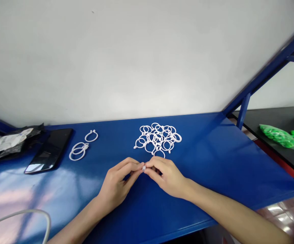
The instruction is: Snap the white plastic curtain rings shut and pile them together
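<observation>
My left hand and my right hand meet at the middle of the blue table. Their fingertips pinch together on one small white plastic ring, most of it hidden by the fingers. Just beyond the hands lies a pile of several white rings. Farther left on the table rest a single white ring and a small stack of joined rings.
A black phone lies at the left, beside a black plastic bag with a label. A white cable curves at the lower left. A blue shelf post rises at the right; a green bag sits on a dark table beyond.
</observation>
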Demonstrator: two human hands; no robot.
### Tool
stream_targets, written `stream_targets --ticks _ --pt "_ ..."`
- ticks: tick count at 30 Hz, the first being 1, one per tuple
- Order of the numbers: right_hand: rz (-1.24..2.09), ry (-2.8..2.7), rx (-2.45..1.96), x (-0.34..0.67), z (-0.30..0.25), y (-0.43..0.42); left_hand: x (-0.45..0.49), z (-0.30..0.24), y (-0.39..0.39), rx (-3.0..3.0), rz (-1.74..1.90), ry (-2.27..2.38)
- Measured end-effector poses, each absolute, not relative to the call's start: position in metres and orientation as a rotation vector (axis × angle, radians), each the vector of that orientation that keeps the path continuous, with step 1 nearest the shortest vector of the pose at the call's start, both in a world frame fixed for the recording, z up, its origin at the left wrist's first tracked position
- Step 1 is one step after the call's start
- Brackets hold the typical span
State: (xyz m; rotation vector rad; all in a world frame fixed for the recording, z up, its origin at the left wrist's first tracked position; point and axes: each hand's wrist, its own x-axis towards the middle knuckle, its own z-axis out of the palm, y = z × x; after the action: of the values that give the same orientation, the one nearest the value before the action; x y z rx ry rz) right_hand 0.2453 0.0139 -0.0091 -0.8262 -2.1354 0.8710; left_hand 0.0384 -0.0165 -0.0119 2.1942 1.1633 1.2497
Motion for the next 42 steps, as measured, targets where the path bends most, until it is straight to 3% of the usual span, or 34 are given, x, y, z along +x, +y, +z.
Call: stream_targets --ticks 18,22,26,28,33,42 --pt "0.454 -2.389 -0.795 0.248 -0.009 0.016 0.029 -0.015 -0.009 2.525 1.199 1.117" --pt "0.420 -2.312 -0.841 0.251 -0.012 0.027 0.002 -0.018 0.014 2.628 1.041 1.623" --pt "0.295 -2.222 -1.002 0.263 -0.011 0.050 -0.035 -0.028 0.034 2.394 0.691 2.386" --pt "0.222 -2.216 -1.085 0.267 -0.009 0.064 -0.047 -0.032 0.038 2.286 0.498 2.540" --pt "0.077 -2.270 -1.184 0.264 -0.002 0.099 -0.055 -0.033 0.039 2.235 0.420 2.555" --pt "0.103 -2.274 -1.202 0.263 -0.006 0.104 -0.053 -0.026 0.038 2.168 0.527 2.489"
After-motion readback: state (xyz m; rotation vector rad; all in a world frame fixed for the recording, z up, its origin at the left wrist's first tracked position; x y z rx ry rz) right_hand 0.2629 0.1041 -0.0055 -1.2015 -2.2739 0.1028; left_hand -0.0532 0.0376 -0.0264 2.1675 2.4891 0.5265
